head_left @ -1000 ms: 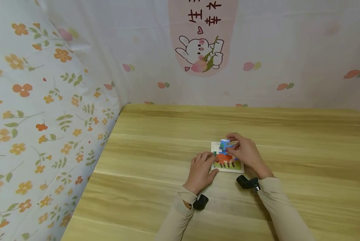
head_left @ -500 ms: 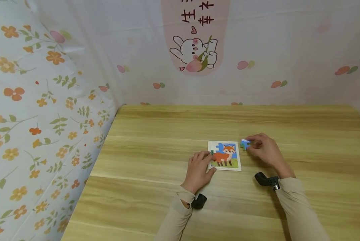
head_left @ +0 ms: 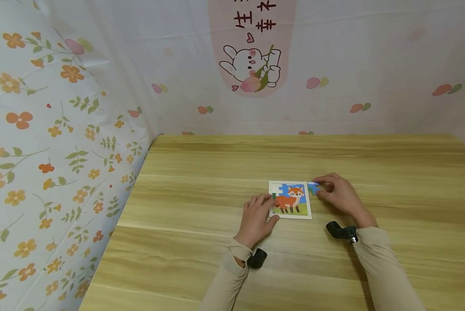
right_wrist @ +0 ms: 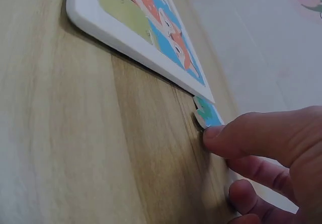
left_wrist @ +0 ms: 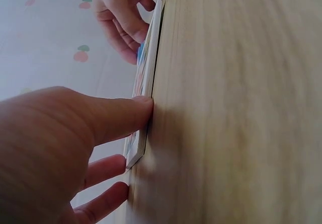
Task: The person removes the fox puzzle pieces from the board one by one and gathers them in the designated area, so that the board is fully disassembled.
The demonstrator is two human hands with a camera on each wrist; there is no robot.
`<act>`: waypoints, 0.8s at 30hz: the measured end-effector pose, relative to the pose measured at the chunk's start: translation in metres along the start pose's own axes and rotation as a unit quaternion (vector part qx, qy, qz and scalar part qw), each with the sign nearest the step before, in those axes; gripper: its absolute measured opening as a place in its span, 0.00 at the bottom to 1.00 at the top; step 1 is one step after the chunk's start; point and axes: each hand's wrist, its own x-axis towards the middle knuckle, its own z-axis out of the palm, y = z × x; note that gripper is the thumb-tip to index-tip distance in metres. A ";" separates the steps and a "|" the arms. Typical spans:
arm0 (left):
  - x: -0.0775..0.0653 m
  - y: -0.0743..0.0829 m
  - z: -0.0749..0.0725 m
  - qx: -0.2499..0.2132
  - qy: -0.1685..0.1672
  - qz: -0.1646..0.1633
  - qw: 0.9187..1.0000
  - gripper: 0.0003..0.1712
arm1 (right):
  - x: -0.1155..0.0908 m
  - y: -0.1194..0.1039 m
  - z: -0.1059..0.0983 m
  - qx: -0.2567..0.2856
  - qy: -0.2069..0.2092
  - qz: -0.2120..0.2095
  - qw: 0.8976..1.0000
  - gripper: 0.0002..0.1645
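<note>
A small jigsaw puzzle board [head_left: 294, 217] with a white frame and a fox picture lies flat on the table. Its upper left part shows bare white. My left hand [head_left: 256, 219] holds the board at its left side, the thumb [left_wrist: 123, 116] against the frame's edge and fingers along the far side. Just right of the frame, my right hand [head_left: 343, 196] pinches a blue and green puzzle piece [right_wrist: 207, 111] between thumb and fingers. This piece lies low by the table, right beside the frame's upper right corner. The right fingers hide part of it.
The wood-grain table [head_left: 201, 198] reaches back to a white cloth [head_left: 170, 56] with a rabbit print. Floral cloth [head_left: 42, 181] hangs along the left side. A black wrist camera [head_left: 257, 258] sits on the left wrist, and another black camera [head_left: 339, 231] on the right.
My right hand has moved from over the board's upper part to its right with the puzzle piece, then slightly back left toward the frame. My left hand stays at the board.
</note>
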 end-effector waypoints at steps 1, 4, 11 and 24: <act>0.000 0.000 0.000 0.001 0.000 0.001 1.000 0.14 | 0.000 0.000 0.000 -0.001 -0.001 0.000 1.000 0.19; 0.001 -0.001 -0.001 0.005 -0.001 0.005 1.000 0.14 | 0.000 -0.001 -0.001 -0.003 -0.002 -0.001 1.000 0.18; 0.002 -0.002 -0.002 0.007 0.006 0.015 1.000 0.13 | 0.001 -0.002 -0.001 -0.009 0.001 0.006 1.000 0.18; 0.000 -0.001 -0.001 0.005 -0.001 0.010 1.000 0.14 | -0.001 -0.002 0.005 -0.007 0.001 0.036 0.999 0.20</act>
